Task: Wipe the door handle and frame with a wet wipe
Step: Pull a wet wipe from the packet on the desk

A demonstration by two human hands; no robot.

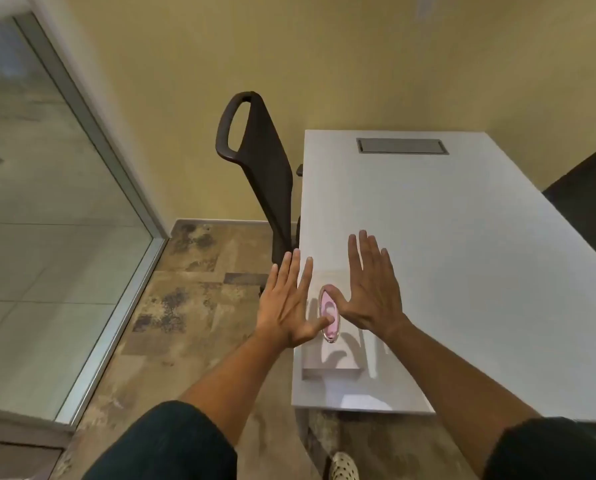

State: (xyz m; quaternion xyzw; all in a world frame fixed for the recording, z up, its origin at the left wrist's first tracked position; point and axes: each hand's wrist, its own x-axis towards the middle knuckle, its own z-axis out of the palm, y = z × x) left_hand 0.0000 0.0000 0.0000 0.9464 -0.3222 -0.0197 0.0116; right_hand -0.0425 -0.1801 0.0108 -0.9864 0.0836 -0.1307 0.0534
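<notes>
A white wet wipe pack with a pink oval lid lies near the front left corner of a white table. My left hand hovers just left of the lid, fingers straight and spread, its thumb tip over the lid. My right hand is held flat just right of the lid, fingers spread, thumb near the lid's top. Neither hand holds anything. A glass door with a metal frame stands at the left; no handle is in view.
A dark office chair stands against the table's left edge by the yellow wall. A grey cable hatch is set in the table's far end. Mottled brown floor tiles lie between door and table. A dotted shoe shows below.
</notes>
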